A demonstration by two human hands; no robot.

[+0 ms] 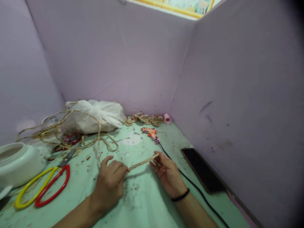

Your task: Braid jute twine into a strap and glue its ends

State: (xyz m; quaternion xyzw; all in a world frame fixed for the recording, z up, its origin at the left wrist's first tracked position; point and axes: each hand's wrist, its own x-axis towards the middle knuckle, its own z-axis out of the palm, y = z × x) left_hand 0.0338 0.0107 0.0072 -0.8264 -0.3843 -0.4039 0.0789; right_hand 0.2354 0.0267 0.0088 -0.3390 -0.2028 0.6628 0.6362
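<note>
A length of braided straw cord is stretched between my hands, just above the green tabletop. My left hand closes on it with thumb and fingers, and the rest of the cord runs up behind that hand toward a loose tangle. At the cord's pale end, the thumb and forefinger of my right hand pinch it while the other fingers curl loosely. A black band circles my right wrist. Beyond the hands lies a colourfully patterned glue gun, its black cable passing behind my right hand.
Scissors with yellow and red handles lie at left, by a pale pot. Behind are a white plastic bag and small straw ornaments. A pink roll sits in the corner; a phone lies right, near the wall.
</note>
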